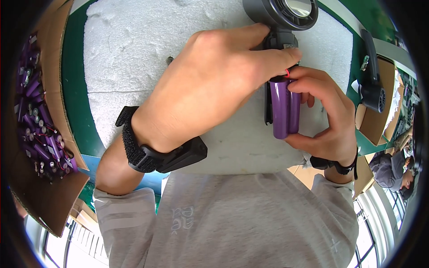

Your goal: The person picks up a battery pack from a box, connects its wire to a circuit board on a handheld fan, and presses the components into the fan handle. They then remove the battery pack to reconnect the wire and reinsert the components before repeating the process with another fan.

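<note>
A dark grey handheld fan point(283, 38) with a round head lies on the white foam pad, its handle toward me. My left hand point(219, 73) reaches across from the left, fingers and thumb closed around the fan's neck. My right hand point(333, 105) grips a purple battery pack point(280, 109) of two cylinders side by side, thumb at its near end and fingers at its far end. The pack lies over the fan's handle, whose dark edge shows along its left side. A short red wire point(287, 72) shows at the pack's far end, partly hidden by my fingers.
The foam pad point(129, 49) covers much of the green table. At the left, a cardboard box point(56, 85) holds many purple battery packs. Another dark fan point(373, 89) lies at the right beside an open carton point(375, 125). A person point(389, 169) sits farther right.
</note>
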The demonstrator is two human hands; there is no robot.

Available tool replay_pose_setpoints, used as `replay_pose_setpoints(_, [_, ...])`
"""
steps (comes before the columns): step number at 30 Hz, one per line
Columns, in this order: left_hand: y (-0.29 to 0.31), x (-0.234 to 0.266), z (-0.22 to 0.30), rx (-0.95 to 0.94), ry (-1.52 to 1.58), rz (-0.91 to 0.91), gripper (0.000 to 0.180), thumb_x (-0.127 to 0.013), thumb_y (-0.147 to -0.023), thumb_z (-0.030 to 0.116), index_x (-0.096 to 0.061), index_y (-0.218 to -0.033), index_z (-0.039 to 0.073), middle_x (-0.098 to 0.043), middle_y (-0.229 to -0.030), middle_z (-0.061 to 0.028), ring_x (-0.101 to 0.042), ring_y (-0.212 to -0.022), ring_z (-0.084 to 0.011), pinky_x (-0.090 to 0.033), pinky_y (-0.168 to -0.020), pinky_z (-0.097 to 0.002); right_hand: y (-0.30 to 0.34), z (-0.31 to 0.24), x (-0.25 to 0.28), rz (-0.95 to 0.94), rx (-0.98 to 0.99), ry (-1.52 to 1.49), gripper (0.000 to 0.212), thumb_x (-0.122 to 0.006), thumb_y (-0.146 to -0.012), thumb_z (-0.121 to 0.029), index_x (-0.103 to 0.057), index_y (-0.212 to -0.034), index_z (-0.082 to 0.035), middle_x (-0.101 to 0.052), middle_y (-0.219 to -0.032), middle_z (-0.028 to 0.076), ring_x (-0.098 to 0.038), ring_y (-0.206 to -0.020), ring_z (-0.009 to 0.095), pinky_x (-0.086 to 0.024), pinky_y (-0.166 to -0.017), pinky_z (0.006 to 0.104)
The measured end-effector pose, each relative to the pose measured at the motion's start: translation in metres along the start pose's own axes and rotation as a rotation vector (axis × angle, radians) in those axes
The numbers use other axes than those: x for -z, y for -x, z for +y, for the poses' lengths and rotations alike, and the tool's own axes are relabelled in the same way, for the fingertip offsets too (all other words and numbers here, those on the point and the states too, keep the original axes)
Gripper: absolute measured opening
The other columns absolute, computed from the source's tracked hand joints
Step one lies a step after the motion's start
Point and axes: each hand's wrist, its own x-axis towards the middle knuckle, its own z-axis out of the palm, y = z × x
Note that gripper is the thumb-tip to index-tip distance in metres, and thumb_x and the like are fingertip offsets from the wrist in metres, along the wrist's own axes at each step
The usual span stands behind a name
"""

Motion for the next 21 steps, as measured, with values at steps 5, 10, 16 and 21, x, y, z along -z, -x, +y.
replay_pose_setpoints(5, [0.001, 0.0, 0.0, -0.004, 0.012, 0.005, 0.041, -0.072, -0.069, -0.004, -0.071, -0.109, 0.008, -0.065, -0.082, -0.0097, -0.065, -0.067, -0.0235, -0.052, -0.056, -0.0316, -0.001, -0.005, -0.006, 0.103, 0.052, 0.158, 0.065, -0.082, -0.049, 0.001, -0.061, -0.11, 0.0, -0.058, -0.122, 0.015, -0.059, -0.087, 0.019, -0.047, -0.067, 0.0282])
replay_pose_setpoints(10, [0.001, 0.0, -0.002, -0.035, 0.012, 0.013, 0.043, -0.071, -0.069, -0.005, -0.071, -0.109, 0.008, -0.065, -0.08, -0.0087, -0.065, -0.066, -0.0231, -0.052, -0.055, -0.0318, 0.001, -0.007, -0.01, 0.167, 0.117, 0.24, 0.061, -0.082, -0.05, 0.002, -0.064, -0.108, 0.003, -0.058, -0.121, 0.018, -0.061, -0.087, 0.022, -0.053, -0.068, 0.0289])
replay_pose_setpoints(16, [0.001, -0.003, -0.005, -0.042, 0.026, 0.025, 0.041, -0.071, -0.071, -0.005, -0.071, -0.109, 0.009, -0.066, -0.082, -0.0081, -0.067, -0.068, -0.0224, -0.053, -0.055, -0.0315, 0.005, -0.009, -0.012, 0.173, 0.121, 0.274, 0.058, -0.08, -0.049, 0.006, -0.067, -0.105, 0.005, -0.057, -0.123, 0.019, -0.061, -0.088, 0.025, -0.056, -0.07, 0.0294])
replay_pose_setpoints(21, [0.0, -0.001, -0.009, -0.061, 0.072, -0.003, 0.039, -0.074, -0.071, -0.003, -0.072, -0.108, 0.009, -0.067, -0.082, -0.0086, -0.068, -0.068, -0.0201, -0.052, -0.054, -0.0302, 0.004, -0.011, -0.016, 0.188, 0.064, 0.256, 0.053, -0.08, -0.049, 0.007, -0.067, -0.101, 0.004, -0.057, -0.123, 0.019, -0.061, -0.087, 0.025, -0.055, -0.067, 0.0291])
